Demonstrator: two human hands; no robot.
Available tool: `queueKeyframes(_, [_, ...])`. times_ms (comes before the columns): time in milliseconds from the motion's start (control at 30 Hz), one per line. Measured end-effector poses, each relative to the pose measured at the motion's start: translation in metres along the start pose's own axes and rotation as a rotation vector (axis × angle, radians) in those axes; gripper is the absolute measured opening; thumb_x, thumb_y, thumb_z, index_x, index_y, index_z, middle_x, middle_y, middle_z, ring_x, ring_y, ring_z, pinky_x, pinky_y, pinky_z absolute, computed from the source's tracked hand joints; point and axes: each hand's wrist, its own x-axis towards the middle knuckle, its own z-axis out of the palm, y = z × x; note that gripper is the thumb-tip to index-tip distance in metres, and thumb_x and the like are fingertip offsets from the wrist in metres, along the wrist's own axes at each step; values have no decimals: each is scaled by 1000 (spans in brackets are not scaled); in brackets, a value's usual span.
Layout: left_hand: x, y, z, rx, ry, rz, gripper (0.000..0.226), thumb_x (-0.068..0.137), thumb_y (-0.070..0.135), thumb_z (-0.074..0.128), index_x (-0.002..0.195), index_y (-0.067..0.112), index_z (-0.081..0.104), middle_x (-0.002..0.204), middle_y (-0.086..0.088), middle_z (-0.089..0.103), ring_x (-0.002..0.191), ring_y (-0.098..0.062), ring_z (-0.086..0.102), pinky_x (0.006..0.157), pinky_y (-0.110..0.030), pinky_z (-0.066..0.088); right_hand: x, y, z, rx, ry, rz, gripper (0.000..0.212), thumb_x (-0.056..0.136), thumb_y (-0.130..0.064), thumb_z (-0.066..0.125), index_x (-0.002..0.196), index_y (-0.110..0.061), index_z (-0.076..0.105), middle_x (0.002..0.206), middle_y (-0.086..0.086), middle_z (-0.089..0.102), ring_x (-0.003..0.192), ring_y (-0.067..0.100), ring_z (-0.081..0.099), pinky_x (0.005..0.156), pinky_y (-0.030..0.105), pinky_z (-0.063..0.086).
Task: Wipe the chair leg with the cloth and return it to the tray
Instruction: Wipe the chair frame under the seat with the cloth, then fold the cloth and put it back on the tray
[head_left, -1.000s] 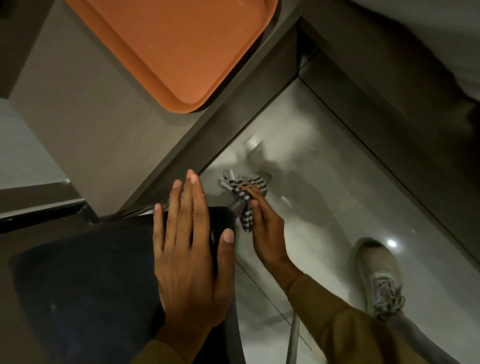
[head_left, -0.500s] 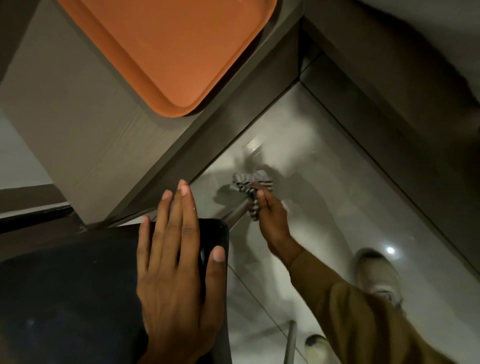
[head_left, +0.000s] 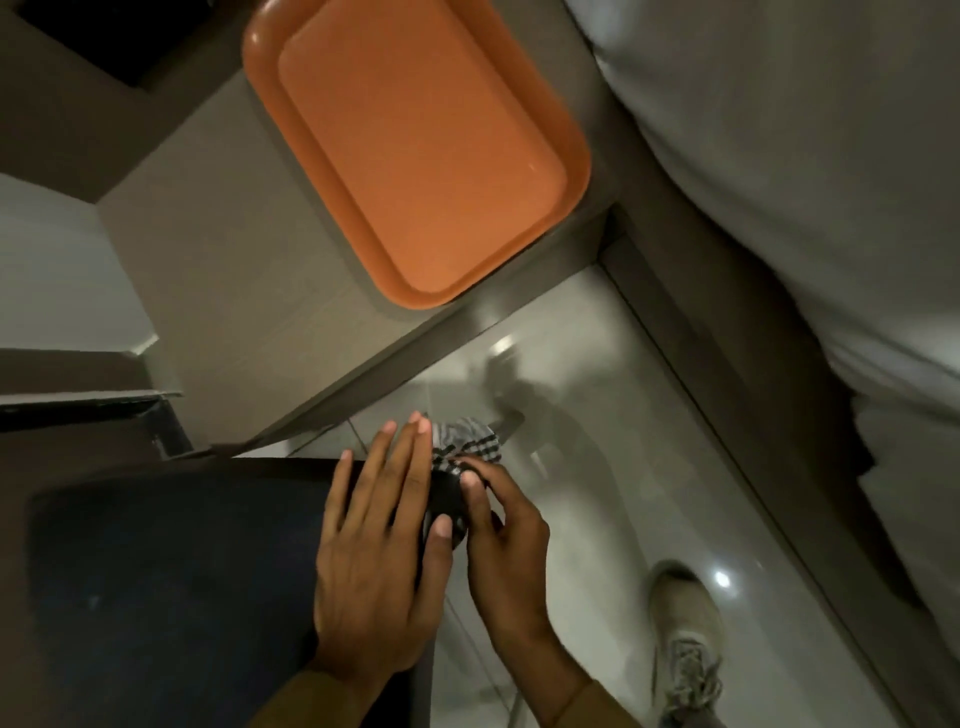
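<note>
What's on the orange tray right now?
Nothing; the tray shows bare on the counter. The cloth is down by the chair, held in the right hand. The chair leg is hidden.

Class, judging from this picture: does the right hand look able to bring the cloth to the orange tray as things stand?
Probably yes. The right hand grips the cloth, and nothing lies between it and the bare tray on the counter above.

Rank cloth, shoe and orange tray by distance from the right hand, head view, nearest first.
From the right hand:
1. Cloth: gripped in its fingers, by the chair corner.
2. Shoe: on the floor, lower right.
3. Orange tray: on the tabletop, far up the frame.
</note>
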Motion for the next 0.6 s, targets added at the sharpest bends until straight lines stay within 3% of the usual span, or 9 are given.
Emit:
queueKeyframes(67, [-1,0,1,-28,12,-9,67,107,36,30,170,13,27,179,-1,30,168,-17,22,135,-53,21,2,-12,-7,-57,-20,-51,21,108,-21,57,110,-21,78,108,-5,81,105,8,76,88,22,63])
queueKeyframes(133, [-1,-1,2,-63,27,-12,67,108,37,29,171,14,24,179,0,28,169,-14,19,137,-50,17,6,-24,-17,-71,-44,-74,22,108,-16,56,105,-22,77,104,-4,81,100,8,77,86,18,60])
queueKeyframes(267, [-3,-3,2,-168,60,-35,70,109,39,30,173,16,15,181,2,22,169,-11,18,138,-44,13,18,-56,-44,107,-57,28,26,110,-16,51,107,-28,75,105,-1,83,100,12,79,79,22,63])
queueKeyframes(367, [-4,1,-5,-247,52,-57,72,109,44,32,172,15,15,181,1,22,167,-12,23,138,-42,15,28,-96,-63,285,-53,183,28,112,-15,46,124,-14,71,121,7,81,117,30,76,95,40,64])
queueKeyframes(433, [0,4,-13,-296,50,-75,74,108,49,34,172,17,17,180,3,25,165,-13,29,137,-42,16,32,-133,-74,397,-160,294,40,114,-24,39,126,-13,75,130,11,78,121,28,75,97,41,63])
queueKeyframes(500, [5,13,-23,-580,65,-253,75,104,58,35,172,37,13,178,17,25,165,-5,25,138,-38,14,31,-170,-86,464,-323,376,52,113,-43,33,127,-20,77,134,7,76,123,22,75,91,32,66])
queueKeyframes(533, [10,17,-33,-856,55,-402,76,99,64,38,169,48,13,175,30,26,163,3,22,139,-37,13,30,-188,-89,455,-381,398,56,111,-52,33,132,-20,74,139,8,74,128,23,72,94,34,65])
queueKeyframes(600, [27,26,-55,-1384,31,-623,82,90,74,46,166,51,26,162,49,33,154,20,26,139,-41,12,29,-220,-88,339,-419,396,59,106,-57,45,141,-14,66,142,16,70,132,32,68,103,44,62])
